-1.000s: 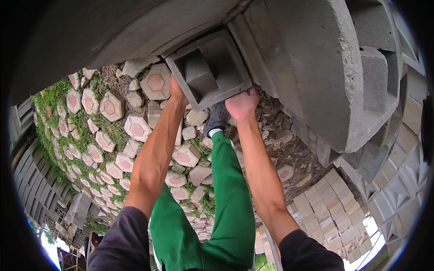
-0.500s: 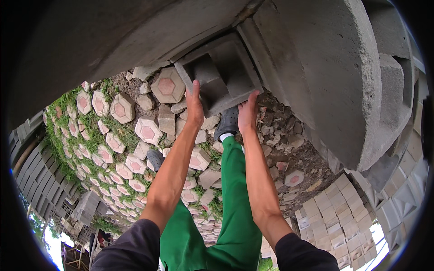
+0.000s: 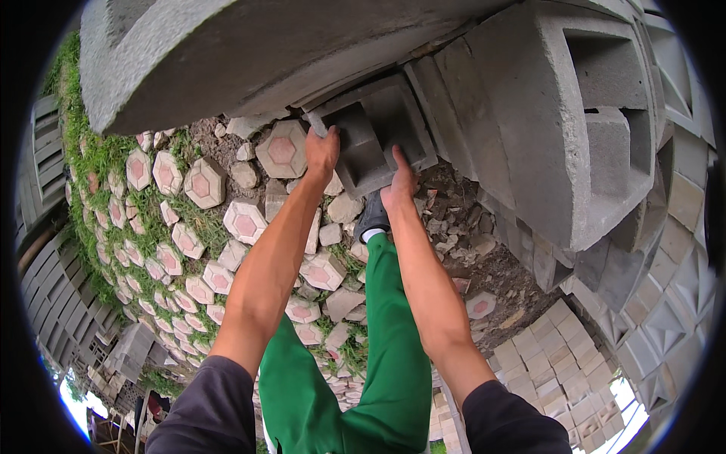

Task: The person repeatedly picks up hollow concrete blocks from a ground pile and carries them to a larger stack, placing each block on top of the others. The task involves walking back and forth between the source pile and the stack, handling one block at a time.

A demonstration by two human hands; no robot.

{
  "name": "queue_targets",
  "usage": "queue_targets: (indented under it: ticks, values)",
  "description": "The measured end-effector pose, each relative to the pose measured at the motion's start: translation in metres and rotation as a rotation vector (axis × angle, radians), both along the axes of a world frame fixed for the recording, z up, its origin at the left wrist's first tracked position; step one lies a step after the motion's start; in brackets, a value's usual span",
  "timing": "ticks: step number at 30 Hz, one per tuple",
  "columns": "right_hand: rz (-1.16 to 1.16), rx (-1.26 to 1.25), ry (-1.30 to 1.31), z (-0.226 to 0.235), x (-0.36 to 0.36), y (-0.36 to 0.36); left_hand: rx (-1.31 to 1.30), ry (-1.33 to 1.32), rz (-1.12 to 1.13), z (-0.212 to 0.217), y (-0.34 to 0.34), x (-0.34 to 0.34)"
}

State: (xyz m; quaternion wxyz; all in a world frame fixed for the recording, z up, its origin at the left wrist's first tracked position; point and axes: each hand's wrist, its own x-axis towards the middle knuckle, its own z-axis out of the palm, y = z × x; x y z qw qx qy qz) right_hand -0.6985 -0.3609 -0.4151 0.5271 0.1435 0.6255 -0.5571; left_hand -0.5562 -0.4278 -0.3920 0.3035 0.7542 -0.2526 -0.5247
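A: Grip first. Left hand [image 3: 322, 151] is clamped on the near-left edge of the hollow concrete block [image 3: 374, 136], fingers curled over the rim. Right hand [image 3: 398, 188] is pressed on the near-right edge, thumb up along the wall.

B: So both are closed on it?

A: Yep, both hold it, one per side. The block's up at arm's reach, tucked against the stacked concrete blocks [image 3: 544, 144] on the right and under a big curved concrete slab [image 3: 249, 53].

B: What does it look like?

A: Grey, rough cast, squarish frame w/ two deep cavities split by a centre web. The cavities look empty, though they're shadowed, so can't swear to it.

B: Below?

A: Green trousers [image 3: 363, 363] and a dark shoe [image 3: 372, 216] on hexagonal paving stones [image 3: 281, 151] w/ pink centres, grass btw them. Rubble [image 3: 454, 227] lies right of the shoe.
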Motion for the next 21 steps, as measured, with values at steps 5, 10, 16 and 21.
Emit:
queue_targets:
  ticks: [5,10,16,21]
  values:
    - [0.049,-0.074,-0.031,-0.011,-0.009,0.002,-0.016,0.024,-0.086,-0.007,0.001,0.010]
    - [0.086,-0.108,-0.173,-0.003,-0.014,-0.007,-0.033,0.014,-0.103,-0.035,0.008,0.023]
    - [0.066,-0.111,-0.053,0.004,-0.010,-0.008,0.048,0.037,-0.106,-0.022,0.002,0.017]
    - [0.049,-0.049,-0.062,0.001,-0.002,-0.005,-0.067,-0.063,-0.334,-0.016,-0.001,0.031]
